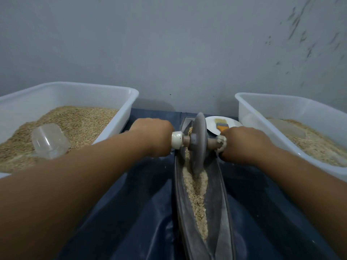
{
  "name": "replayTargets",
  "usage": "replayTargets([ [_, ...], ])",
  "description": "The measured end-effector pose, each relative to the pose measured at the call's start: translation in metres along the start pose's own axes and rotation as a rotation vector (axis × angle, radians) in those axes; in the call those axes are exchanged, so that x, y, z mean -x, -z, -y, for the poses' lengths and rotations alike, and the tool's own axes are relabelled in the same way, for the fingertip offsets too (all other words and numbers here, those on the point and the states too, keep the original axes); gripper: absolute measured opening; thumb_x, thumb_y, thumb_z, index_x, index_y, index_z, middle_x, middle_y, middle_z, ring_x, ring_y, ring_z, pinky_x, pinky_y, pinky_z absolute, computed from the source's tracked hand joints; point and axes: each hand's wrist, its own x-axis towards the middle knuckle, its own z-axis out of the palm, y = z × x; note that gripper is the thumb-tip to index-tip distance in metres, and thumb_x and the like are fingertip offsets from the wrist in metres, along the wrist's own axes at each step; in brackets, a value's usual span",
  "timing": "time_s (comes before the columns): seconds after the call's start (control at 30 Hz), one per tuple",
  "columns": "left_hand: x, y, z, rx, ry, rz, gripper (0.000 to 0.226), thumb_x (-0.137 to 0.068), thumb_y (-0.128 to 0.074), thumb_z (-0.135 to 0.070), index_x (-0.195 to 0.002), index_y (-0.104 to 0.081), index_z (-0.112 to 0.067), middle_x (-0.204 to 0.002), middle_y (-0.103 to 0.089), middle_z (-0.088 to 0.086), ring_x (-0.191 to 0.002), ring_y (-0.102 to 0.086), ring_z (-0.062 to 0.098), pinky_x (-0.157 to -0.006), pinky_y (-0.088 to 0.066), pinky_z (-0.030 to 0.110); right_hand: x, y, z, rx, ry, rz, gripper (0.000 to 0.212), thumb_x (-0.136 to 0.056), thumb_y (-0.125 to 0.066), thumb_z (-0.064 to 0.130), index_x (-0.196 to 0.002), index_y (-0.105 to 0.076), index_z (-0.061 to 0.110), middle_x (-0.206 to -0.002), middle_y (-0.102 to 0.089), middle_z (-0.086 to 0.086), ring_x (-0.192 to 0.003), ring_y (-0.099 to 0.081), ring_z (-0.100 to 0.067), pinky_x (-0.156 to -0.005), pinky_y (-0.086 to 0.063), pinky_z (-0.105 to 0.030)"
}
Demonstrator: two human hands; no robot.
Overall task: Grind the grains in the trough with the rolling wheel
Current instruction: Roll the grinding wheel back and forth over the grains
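Both fists gripped the axle: left hand (153, 136) and right hand (244, 145) flanked the rolling wheel (199, 143), which stood upright in the trough (217, 194) on crushed grains (197, 190).

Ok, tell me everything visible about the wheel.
The wheel is a thin grey disc, stone or metal by its look, dusty. It stands upright on edge in the trough, towards its far end, rim down in the grains. An axle runs through its hub; the left hand and right hand grip the ends.
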Motion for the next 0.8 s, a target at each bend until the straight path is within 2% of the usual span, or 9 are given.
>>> replayTargets([
  [0.07,-0.003,0.000,-0.001,0.009,0.030,-0.060,0.024,-0.073,-0.073,-0.029,-0.090,-0.056,-0.032,-0.075,-0.056,-0.007,-0.070,-0.055,0.015,-0.066,-0.046,0.033,-0.009,0.004,0.006,0.048,-0.002,-0.098,0.017,-0.075,-0.057,0.036,-0.070,-0.044,0.025,-0.069,-0.047,0.010,-0.066,-0.048,-0.018,-0.062,-0.039,-0.028],
  [0.1,-0.002,0.000,0.000,0.022,0.036,-0.056,0.024,-0.074,-0.072,-0.030,-0.090,-0.054,-0.032,-0.074,-0.055,-0.008,-0.070,-0.054,0.014,-0.066,-0.045,0.033,-0.012,0.007,0.007,0.043,0.016,-0.099,0.016,-0.074,-0.055,0.036,-0.071,-0.045,0.023,-0.070,-0.050,0.009,-0.064,-0.048,-0.016,-0.060,-0.039,-0.028],
  [0.2,0.010,-0.007,0.004,0.070,0.029,0.050,0.024,-0.074,-0.072,-0.029,-0.084,-0.051,-0.035,-0.073,-0.054,-0.010,-0.069,-0.054,0.012,-0.066,-0.045,0.031,-0.007,0.011,0.002,0.049,0.122,0.030,0.020,-0.063,-0.048,0.043,-0.070,-0.048,0.024,-0.068,-0.054,0.007,-0.057,-0.047,-0.010,-0.049,-0.030,-0.023],
  [0.3,0.018,-0.009,0.001,0.039,0.044,0.097,0.027,-0.073,-0.073,-0.030,-0.083,-0.048,-0.035,-0.073,-0.055,-0.010,-0.065,-0.053,0.010,-0.064,-0.045,0.030,-0.002,0.004,-0.002,0.017,0.136,0.086,0.019,-0.056,-0.049,0.042,-0.067,-0.050,0.026,-0.066,-0.054,0.007,-0.057,-0.052,-0.012,-0.049,-0.030,-0.024],
  [0.4,0.008,0.006,-0.009,-0.030,0.053,0.011,0.026,-0.072,-0.074,-0.030,-0.093,-0.058,-0.029,-0.075,-0.057,-0.005,-0.068,-0.055,0.014,-0.068,-0.048,0.033,-0.005,-0.002,-0.002,-0.015,0.037,0.014,0.018,-0.068,-0.059,0.039,-0.068,-0.045,0.028,-0.072,-0.050,0.010,-0.064,-0.050,-0.013,-0.056,-0.036,-0.026],
  [0.5,0.000,0.017,-0.018,-0.134,-0.003,-0.095,0.025,-0.077,-0.070,-0.034,-0.097,-0.057,-0.026,-0.074,-0.051,-0.004,-0.073,-0.052,0.019,-0.067,-0.043,0.035,-0.004,-0.010,-0.002,-0.100,-0.022,0.033,0.016,-0.080,-0.063,0.036,-0.076,-0.050,0.028,-0.085,-0.058,0.005,-0.078,-0.056,-0.018,-0.070,-0.048,-0.032],
  [0.57,0.005,0.020,-0.020,-0.168,-0.030,-0.083,0.024,-0.079,-0.069,-0.034,-0.096,-0.055,-0.025,-0.071,-0.048,-0.005,-0.074,-0.052,0.018,-0.066,-0.043,0.035,0.007,-0.010,-0.004,-0.156,-0.002,0.103,0.014,-0.078,-0.065,0.031,-0.074,-0.053,0.027,-0.083,-0.062,0.005,-0.075,-0.057,-0.015,-0.066,-0.048,-0.030],
  [0.7,0.032,0.005,-0.016,-0.135,-0.065,-0.077,0.027,-0.076,-0.071,-0.030,-0.101,-0.061,-0.028,-0.079,-0.059,-0.006,-0.075,-0.059,0.017,-0.071,-0.051,0.034,0.035,-0.006,-0.010,-0.253,0.045,0.205,0.015,-0.064,-0.070,0.037,-0.067,-0.056,0.032,-0.064,-0.060,0.009,-0.060,-0.056,-0.007,-0.050,-0.037,-0.026],
  [0.8,0.034,0.003,-0.016,-0.125,-0.053,-0.089,0.028,-0.076,-0.072,-0.030,-0.102,-0.061,-0.029,-0.079,-0.060,-0.006,-0.074,-0.060,0.016,-0.069,-0.050,0.033,0.036,-0.011,-0.008,-0.175,0.033,0.103,0.017,-0.067,-0.064,0.042,-0.066,-0.051,0.032,-0.067,-0.058,0.011,-0.064,-0.055,-0.006,-0.052,-0.038,-0.026],
])
